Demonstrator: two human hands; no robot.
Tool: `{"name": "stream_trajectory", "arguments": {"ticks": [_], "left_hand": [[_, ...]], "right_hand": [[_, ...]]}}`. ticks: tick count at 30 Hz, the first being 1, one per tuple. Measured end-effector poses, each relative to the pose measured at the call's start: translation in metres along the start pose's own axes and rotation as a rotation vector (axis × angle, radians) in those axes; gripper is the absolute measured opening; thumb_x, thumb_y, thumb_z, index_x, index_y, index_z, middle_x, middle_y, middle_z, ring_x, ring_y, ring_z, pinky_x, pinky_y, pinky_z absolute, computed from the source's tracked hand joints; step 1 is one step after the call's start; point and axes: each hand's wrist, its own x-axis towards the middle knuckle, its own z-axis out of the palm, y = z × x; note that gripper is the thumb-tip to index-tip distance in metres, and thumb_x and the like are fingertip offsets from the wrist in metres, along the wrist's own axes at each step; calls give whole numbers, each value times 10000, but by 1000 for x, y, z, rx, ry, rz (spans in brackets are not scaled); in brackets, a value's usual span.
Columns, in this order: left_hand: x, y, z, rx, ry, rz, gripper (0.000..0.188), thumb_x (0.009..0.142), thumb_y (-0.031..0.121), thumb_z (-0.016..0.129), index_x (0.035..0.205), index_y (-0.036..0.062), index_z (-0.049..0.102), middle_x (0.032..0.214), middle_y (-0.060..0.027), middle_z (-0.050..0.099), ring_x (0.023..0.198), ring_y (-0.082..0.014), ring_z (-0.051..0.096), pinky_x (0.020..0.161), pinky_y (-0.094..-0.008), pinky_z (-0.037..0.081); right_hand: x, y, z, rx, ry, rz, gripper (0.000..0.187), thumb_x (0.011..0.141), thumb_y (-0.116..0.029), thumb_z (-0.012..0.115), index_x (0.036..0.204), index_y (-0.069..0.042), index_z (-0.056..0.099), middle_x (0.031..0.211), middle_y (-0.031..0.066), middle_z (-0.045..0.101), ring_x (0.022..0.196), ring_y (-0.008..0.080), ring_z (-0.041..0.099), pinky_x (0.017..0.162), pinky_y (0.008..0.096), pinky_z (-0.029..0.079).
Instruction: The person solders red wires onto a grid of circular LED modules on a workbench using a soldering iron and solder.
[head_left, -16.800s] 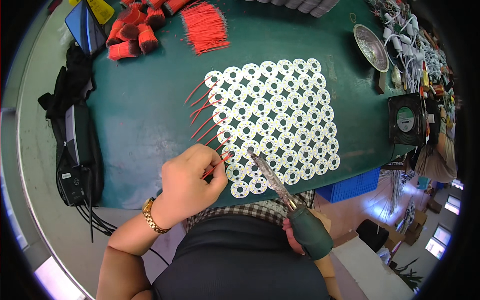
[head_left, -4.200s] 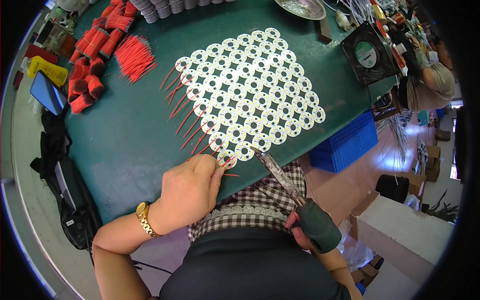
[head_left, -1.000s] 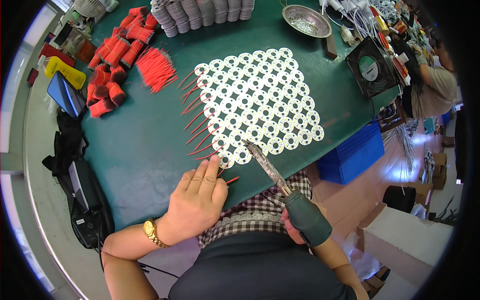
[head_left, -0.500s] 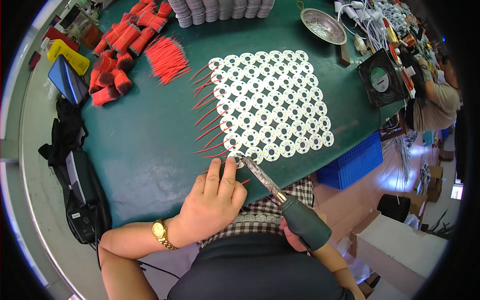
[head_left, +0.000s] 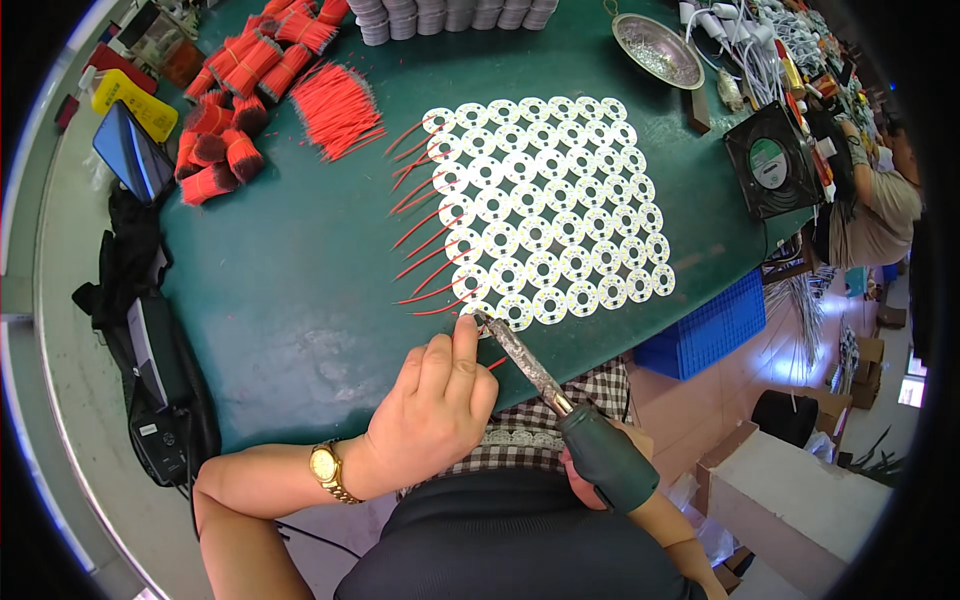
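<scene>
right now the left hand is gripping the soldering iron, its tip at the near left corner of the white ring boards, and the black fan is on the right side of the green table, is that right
Not quite: the head view shows the right hand gripping the soldering iron. Its tip is at the near left corner of the white ring boards, and the black fan is on the right side of the green table.
</scene>
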Motion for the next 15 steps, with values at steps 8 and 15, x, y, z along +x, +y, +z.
{"name": "stream_trajectory", "arguments": {"ticks": [8, 15], "left_hand": [[1, 1, 0, 43, 3, 3, 125, 786, 99, 589, 830, -9, 543, 1181, -294, 651, 925, -316, 629, 764, -381, 542], [4, 2, -2, 33, -20, 3, 129, 774, 77, 589, 834, -21, 530, 1206, -316, 630, 930, -330, 626, 737, -389, 543]], "right_hand": [[-3, 2, 2, -19, -25, 44, 299, 874, -42, 633, 1159, 46, 619, 854, 98, 711, 733, 143, 677, 623, 281, 551], [8, -7, -4, -55, 111, -71, 275, 849, -69, 697, 1102, 27, 654, 809, 105, 718, 679, 156, 687, 590, 278, 544]]}}
